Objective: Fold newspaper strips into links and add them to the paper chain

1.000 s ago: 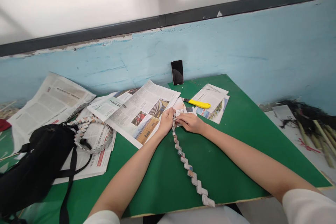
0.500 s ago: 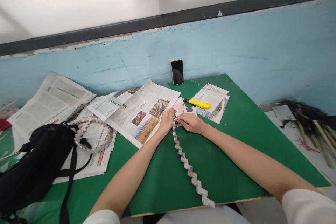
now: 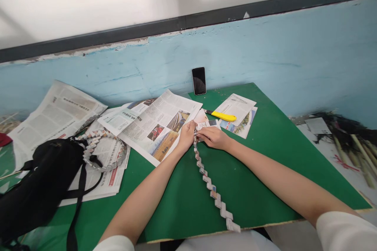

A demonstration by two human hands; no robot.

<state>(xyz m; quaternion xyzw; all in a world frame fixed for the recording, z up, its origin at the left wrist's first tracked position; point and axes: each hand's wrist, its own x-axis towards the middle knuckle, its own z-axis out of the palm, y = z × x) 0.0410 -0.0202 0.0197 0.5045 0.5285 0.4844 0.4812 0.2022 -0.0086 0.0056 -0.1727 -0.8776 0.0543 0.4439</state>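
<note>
Grip unchanged, left hand (image 3: 186,136) and right hand (image 3: 216,138) still pinch the paper chain's (image 3: 218,203) far end.

The single view looks from the person's head, forward and steeply down over the green table (image 3: 265,172), with the blue wall (image 3: 265,51) facing it beyond 12 o'clock. It sits within arm's reach: the forearms enter at 7 and 4 o'clock, and the left hand (image 3: 187,137) and right hand (image 3: 216,138) meet near centre. The dark rail (image 3: 182,22) slants up from 10 toward 2 o'clock.
</note>
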